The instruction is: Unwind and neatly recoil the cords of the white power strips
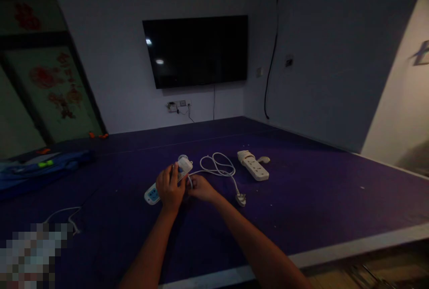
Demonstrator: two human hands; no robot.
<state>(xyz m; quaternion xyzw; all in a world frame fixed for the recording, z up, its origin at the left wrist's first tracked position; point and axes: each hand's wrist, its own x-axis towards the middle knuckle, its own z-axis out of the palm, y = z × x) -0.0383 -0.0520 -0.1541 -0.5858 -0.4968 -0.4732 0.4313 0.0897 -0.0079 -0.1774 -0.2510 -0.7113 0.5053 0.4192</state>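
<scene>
A white power strip with blue sockets (pixel 153 194) lies slantwise on the purple surface. Across its middle, my left hand (pixel 170 187) is closed on it, hiding part of the sockets. Close by on the right, my right hand (pixel 200 188) pinches the strip's white cord near its upper end. From there the cord (pixel 217 172) runs off in loose loops to a plug (pixel 240 198). Farther right lies a second white power strip (pixel 256 169), its own cord wound around one end and its plug beside it.
The purple surface (pixel 301 199) has a pale front edge. Blue cloth (pixel 43 170) lies at the far left, and a thin white cable (pixel 72 222) at the lower left. A television (pixel 201 52) hangs on the back wall above sockets (pixel 179 104). A dark cable (pixel 273 56) hangs at the right.
</scene>
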